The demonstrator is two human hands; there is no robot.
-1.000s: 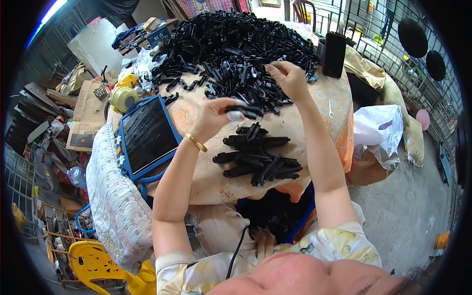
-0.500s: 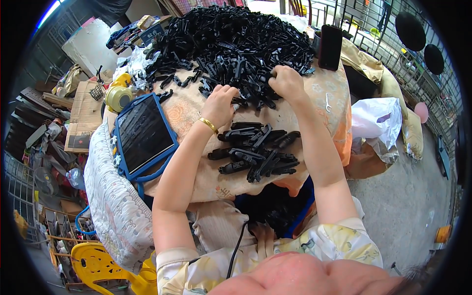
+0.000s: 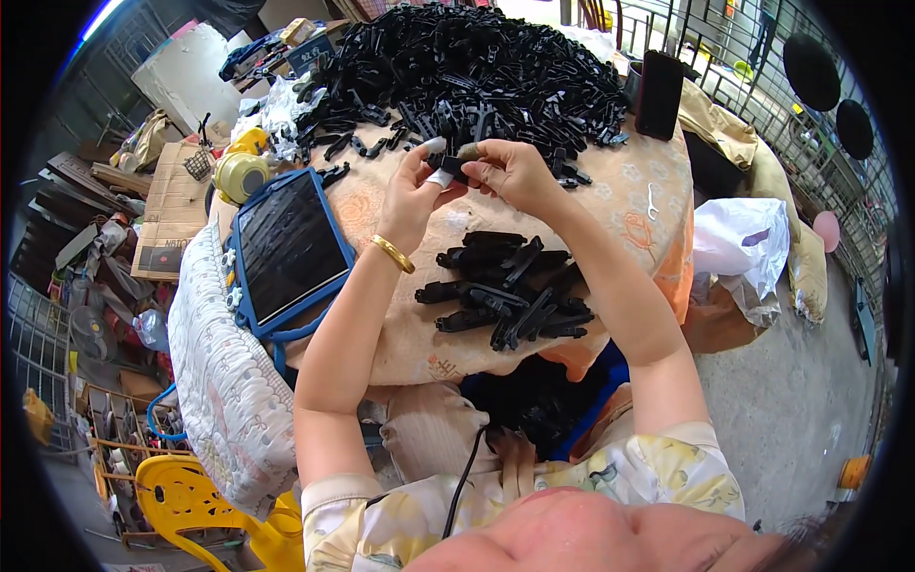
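Observation:
My left hand (image 3: 412,198), with white coverings on its fingertips and a gold bangle at the wrist, pinches a small black plastic part (image 3: 452,166). My right hand (image 3: 522,177) meets it from the other side, its fingers closed on the same part. Its exact kind is partly hidden by the fingers. Just beyond both hands spreads a large heap of black plastic parts (image 3: 477,71). Nearer to me, between my forearms, lies a smaller pile of long black plastic pieces (image 3: 510,291) on the peach patterned cloth (image 3: 391,329).
A blue-framed tablet-like screen (image 3: 291,250) lies left of my left forearm. A dark phone (image 3: 659,95) stands upright at the far right, with a small white wrench-shaped thing (image 3: 652,202) nearer. Below the table's front edge is a blue container (image 3: 607,381) holding black things. A yellow chair (image 3: 181,496) stands lower left.
My hands have drawn back from the edge of the large heap and come together, now holding a black part between them. The view has shifted slightly.

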